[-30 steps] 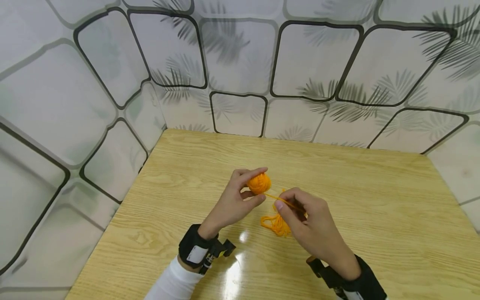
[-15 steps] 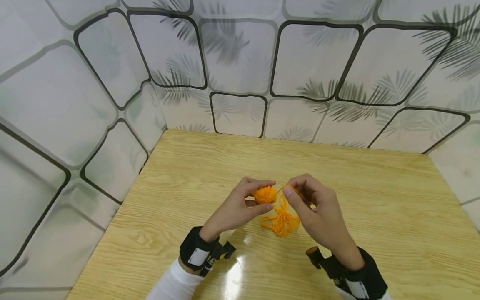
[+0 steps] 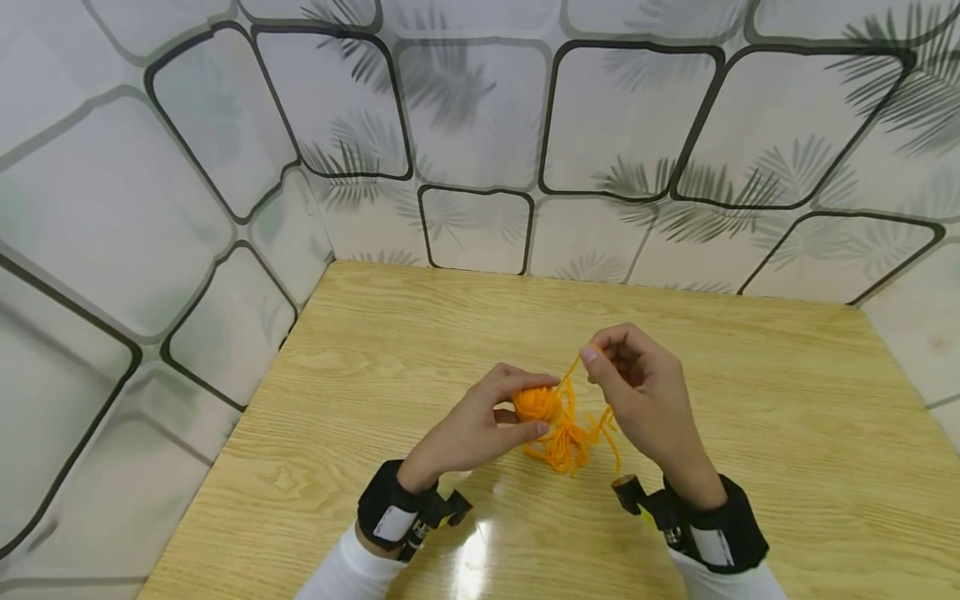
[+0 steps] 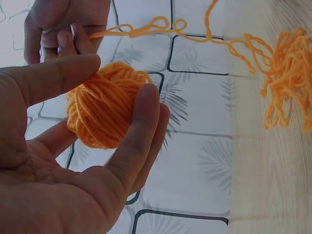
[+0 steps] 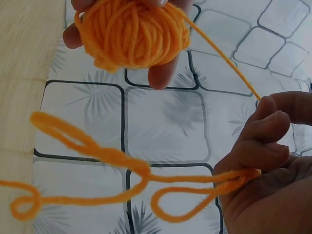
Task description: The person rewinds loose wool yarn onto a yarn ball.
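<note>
Between the thumb and fingers of my left hand [image 3: 480, 421] sits a small ball of orange yarn [image 4: 105, 107], held above the table. My right hand [image 3: 648, 396] pinches a strand of the yarn [image 5: 226, 63] between thumb and forefinger, and it runs taut from the ball. More yarn passes through the right hand's curled lower fingers and hangs below in twisted loops [image 5: 180, 217]. A loose tangle of orange yarn [image 3: 566, 450] lies on the table beneath the ball, seen at the right in the left wrist view.
The wood-grain table [image 3: 787, 400] reaches back to a patterned wall [image 3: 480, 108] with dark outlines and leaf prints. Another such wall stands at the left. Each wrist wears a black strap with a small camera, the left one [image 3: 397, 508] near the table's front.
The left hand has lowered with the ball, coming slightly right. My right hand dipped, then rose to the right, drawing its strand upward from the ball. More of the tangle shows.
</note>
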Demonstrator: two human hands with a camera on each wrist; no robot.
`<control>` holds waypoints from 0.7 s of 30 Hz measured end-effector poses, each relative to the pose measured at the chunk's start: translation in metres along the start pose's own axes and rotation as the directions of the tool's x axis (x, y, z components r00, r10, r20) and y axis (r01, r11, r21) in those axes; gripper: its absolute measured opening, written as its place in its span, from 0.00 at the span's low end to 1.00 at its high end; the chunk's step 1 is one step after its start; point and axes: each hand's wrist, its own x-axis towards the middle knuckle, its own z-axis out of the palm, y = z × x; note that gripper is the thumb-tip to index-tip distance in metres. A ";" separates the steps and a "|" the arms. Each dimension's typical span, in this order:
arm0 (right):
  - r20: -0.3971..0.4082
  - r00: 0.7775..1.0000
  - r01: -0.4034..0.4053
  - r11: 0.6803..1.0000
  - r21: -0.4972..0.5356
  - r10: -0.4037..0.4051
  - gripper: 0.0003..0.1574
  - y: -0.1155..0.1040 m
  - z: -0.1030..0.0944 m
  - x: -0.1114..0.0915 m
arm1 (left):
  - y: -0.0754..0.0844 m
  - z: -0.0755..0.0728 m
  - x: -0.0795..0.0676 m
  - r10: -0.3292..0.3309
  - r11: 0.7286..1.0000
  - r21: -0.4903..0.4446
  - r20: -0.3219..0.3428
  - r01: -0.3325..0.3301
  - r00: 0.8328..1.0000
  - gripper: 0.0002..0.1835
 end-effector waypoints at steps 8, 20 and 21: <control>0.020 0.996 -0.090 0.995 0.037 0.090 0.09 0.016 0.000 0.008 | 0.015 0.000 -0.004 -0.021 0.999 0.027 0.004 0.021 1.000 0.27; 0.068 0.967 -0.251 0.961 0.114 0.244 0.19 0.044 0.010 0.014 | -0.005 0.001 0.000 0.059 0.998 -0.031 -0.026 -0.059 0.998 0.30; 0.078 0.964 -0.262 0.958 0.119 0.254 0.19 0.046 0.011 0.013 | -0.004 0.002 -0.001 0.065 0.996 -0.051 -0.028 -0.067 0.997 0.30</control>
